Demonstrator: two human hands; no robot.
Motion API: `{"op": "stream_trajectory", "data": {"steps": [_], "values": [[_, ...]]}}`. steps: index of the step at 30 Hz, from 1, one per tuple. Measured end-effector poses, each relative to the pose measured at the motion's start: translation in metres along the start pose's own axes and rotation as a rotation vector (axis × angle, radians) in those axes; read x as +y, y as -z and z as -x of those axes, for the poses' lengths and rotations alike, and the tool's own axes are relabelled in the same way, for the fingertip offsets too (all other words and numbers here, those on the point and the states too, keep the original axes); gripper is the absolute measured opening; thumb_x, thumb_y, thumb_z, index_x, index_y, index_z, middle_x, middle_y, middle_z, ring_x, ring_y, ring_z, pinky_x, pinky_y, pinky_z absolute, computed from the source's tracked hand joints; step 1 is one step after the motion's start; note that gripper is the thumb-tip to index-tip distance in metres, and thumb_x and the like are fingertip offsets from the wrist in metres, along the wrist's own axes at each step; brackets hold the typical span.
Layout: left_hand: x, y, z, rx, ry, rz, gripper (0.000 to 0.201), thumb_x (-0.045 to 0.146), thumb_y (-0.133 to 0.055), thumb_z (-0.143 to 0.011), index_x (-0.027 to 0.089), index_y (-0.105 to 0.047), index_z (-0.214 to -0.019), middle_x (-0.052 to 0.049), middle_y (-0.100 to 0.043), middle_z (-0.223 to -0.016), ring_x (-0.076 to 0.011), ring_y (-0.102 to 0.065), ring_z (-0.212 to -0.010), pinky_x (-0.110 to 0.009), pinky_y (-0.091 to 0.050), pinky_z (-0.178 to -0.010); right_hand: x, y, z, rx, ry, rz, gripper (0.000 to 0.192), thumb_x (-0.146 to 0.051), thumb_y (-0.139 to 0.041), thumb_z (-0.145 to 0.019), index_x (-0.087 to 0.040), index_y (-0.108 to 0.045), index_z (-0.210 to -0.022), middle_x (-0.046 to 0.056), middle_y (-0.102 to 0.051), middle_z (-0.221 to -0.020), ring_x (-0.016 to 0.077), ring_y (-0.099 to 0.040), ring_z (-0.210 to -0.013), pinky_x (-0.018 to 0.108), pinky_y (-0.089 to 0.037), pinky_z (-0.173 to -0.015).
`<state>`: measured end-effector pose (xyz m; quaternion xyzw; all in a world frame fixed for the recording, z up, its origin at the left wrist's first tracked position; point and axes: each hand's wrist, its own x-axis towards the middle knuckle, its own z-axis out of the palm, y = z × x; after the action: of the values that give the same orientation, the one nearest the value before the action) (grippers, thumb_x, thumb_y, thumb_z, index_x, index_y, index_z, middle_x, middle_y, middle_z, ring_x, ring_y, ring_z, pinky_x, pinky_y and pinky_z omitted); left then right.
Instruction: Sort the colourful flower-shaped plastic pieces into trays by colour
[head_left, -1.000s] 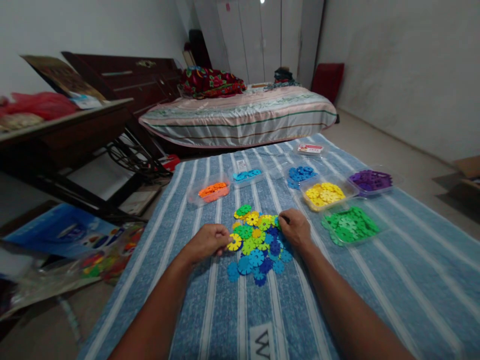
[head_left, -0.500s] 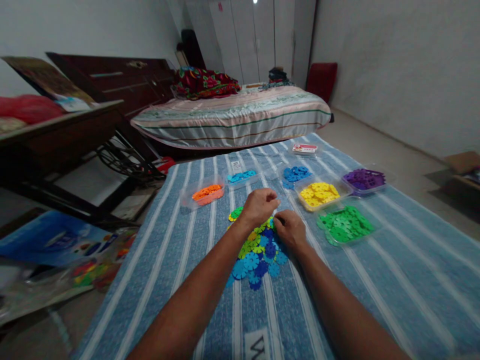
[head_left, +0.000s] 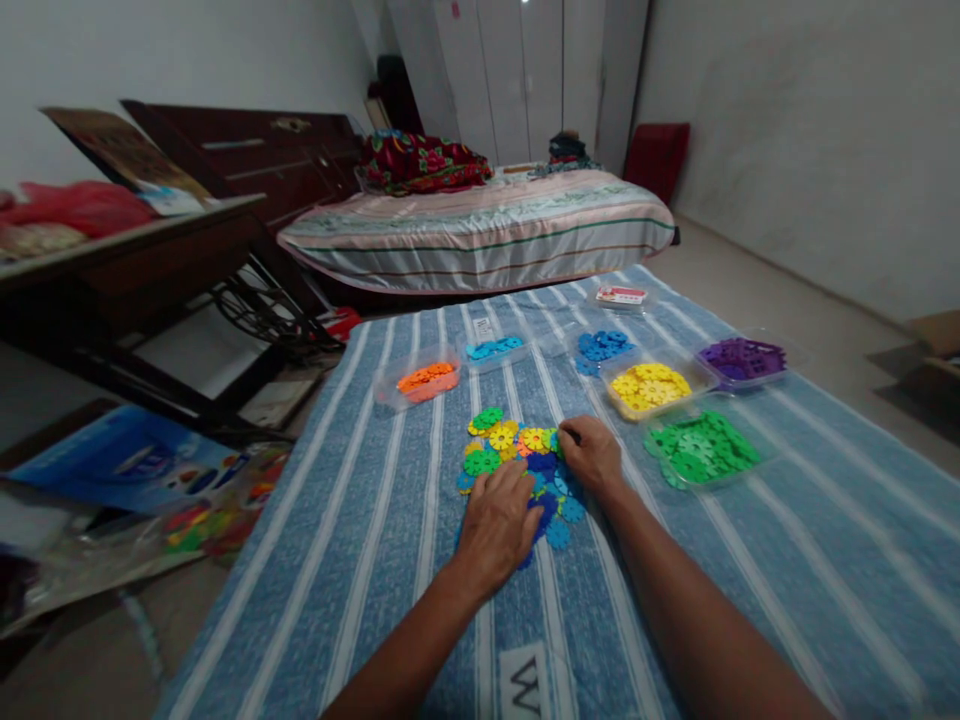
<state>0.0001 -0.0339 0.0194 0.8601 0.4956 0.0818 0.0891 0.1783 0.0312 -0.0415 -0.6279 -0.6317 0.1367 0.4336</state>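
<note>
A pile of flat, flower-shaped plastic pieces (head_left: 517, 452) in yellow, green and blue lies on the blue striped cloth (head_left: 420, 500). My left hand (head_left: 499, 520) rests palm down on the near side of the pile, fingers spread over the blue pieces. My right hand (head_left: 592, 455) sits at the pile's right edge with its fingers curled; I cannot tell whether it holds a piece. Clear trays hold sorted pieces: orange (head_left: 426, 380), light blue (head_left: 493, 350), dark blue (head_left: 604, 347), yellow (head_left: 649, 387), purple (head_left: 741, 358) and green (head_left: 701, 450).
A small red and white card (head_left: 621, 296) lies at the far end of the cloth. A striped bed (head_left: 480, 235) stands behind. A dark wooden table (head_left: 127, 270) is on the left, with a blue toy box (head_left: 127, 465) and plastic wrapping on the floor.
My left hand came back from the far side of the pile and now lies flat on its near side. My right hand stayed at the pile's right edge.
</note>
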Motion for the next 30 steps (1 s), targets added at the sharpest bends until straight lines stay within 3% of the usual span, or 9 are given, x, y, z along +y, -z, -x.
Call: {"op": "stream_trajectory", "data": {"steps": [5, 9, 12, 15, 18, 20, 24, 30], "values": [[-0.005, 0.006, 0.005, 0.075, -0.010, 0.007, 0.019, 0.024, -0.055, -0.091, 0.016, -0.064, -0.104, -0.013, -0.068, -0.117, -0.0285, -0.059, -0.114, -0.048, -0.045, -0.099, 0.000, 0.001, 0.000, 0.001, 0.005, 0.005, 0.019, -0.024, -0.052, -0.083, -0.021, -0.070, -0.079, 0.005, -0.068, -0.083, 0.0196, -0.059, -0.082, 0.030, -0.042, -0.077], [-0.007, 0.010, -0.009, 0.096, 0.050, -0.018, 0.020, 0.024, -0.047, -0.094, 0.016, -0.065, -0.091, -0.009, -0.069, -0.092, -0.0251, -0.062, -0.092, -0.042, -0.049, -0.087, 0.001, 0.000, 0.000, 0.001, 0.011, 0.006, 0.019, -0.023, -0.051, -0.083, -0.021, -0.070, -0.078, 0.005, -0.068, -0.082, 0.0197, -0.060, -0.082, 0.030, -0.041, -0.077], [-0.008, 0.010, -0.031, 0.108, 0.100, -0.042, 0.020, 0.022, -0.047, -0.094, 0.015, -0.066, -0.093, -0.010, -0.069, -0.095, -0.0255, -0.061, -0.095, -0.041, -0.048, -0.090, 0.001, 0.000, 0.000, 0.000, 0.020, 0.003, 0.020, -0.024, -0.051, -0.083, -0.021, -0.070, -0.078, 0.005, -0.068, -0.083, 0.0196, -0.060, -0.083, 0.030, -0.041, -0.077], [-0.010, 0.011, -0.055, 0.093, 0.145, -0.087, 0.019, 0.022, -0.052, -0.090, 0.015, -0.067, -0.099, -0.013, -0.066, -0.114, -0.0284, -0.056, -0.112, -0.042, -0.045, -0.100, 0.001, -0.001, 0.000, 0.004, 0.022, 0.005, 0.019, -0.024, -0.051, -0.083, -0.021, -0.069, -0.078, 0.005, -0.068, -0.082, 0.0194, -0.059, -0.082, 0.030, -0.041, -0.077], [-0.010, 0.013, -0.074, 0.019, 0.152, -0.116, 0.029, 0.024, -0.057, -0.087, 0.015, -0.065, -0.114, -0.016, -0.051, -0.140, -0.0318, -0.043, -0.134, -0.045, -0.036, -0.111, 0.001, -0.001, 0.000, 0.005, 0.023, 0.001, 0.019, -0.024, -0.051, -0.084, -0.021, -0.069, -0.079, 0.004, -0.068, -0.082, 0.0193, -0.059, -0.082, 0.030, -0.041, -0.077], [-0.011, 0.014, -0.083, -0.065, 0.164, -0.119, 0.034, 0.024, -0.058, -0.086, 0.015, -0.064, -0.118, -0.016, -0.045, -0.146, -0.0331, -0.037, -0.139, -0.046, -0.034, -0.113, 0.001, -0.001, 0.000, 0.002, 0.022, -0.005, 0.019, -0.024, -0.051, -0.084, -0.021, -0.070, -0.080, 0.004, -0.068, -0.082, 0.0192, -0.059, -0.082, 0.030, -0.041, -0.077], [-0.018, 0.010, -0.093, -0.133, 0.179, -0.092, 0.032, 0.025, -0.059, -0.084, 0.018, -0.065, -0.115, -0.015, -0.046, -0.144, -0.0329, -0.038, -0.138, -0.046, -0.035, -0.112, 0.000, -0.001, -0.001, 0.000, 0.012, -0.004, 0.019, -0.025, -0.051, -0.085, -0.021, -0.070, -0.080, 0.004, -0.068, -0.083, 0.0190, -0.059, -0.082, 0.030, -0.041, -0.077], [-0.028, 0.005, -0.097, -0.010, 0.154, 0.011, 0.019, 0.018, -0.067, -0.071, 0.019, -0.062, -0.089, -0.008, -0.063, -0.115, -0.0254, -0.054, -0.118, -0.037, -0.042, -0.103, -0.002, 0.000, -0.002, -0.013, 0.005, 0.000, 0.019, -0.024, -0.052, -0.084, -0.021, -0.069, -0.079, 0.004, -0.067, -0.082, 0.0183, -0.058, -0.081, 0.030, -0.040, -0.076]]}}
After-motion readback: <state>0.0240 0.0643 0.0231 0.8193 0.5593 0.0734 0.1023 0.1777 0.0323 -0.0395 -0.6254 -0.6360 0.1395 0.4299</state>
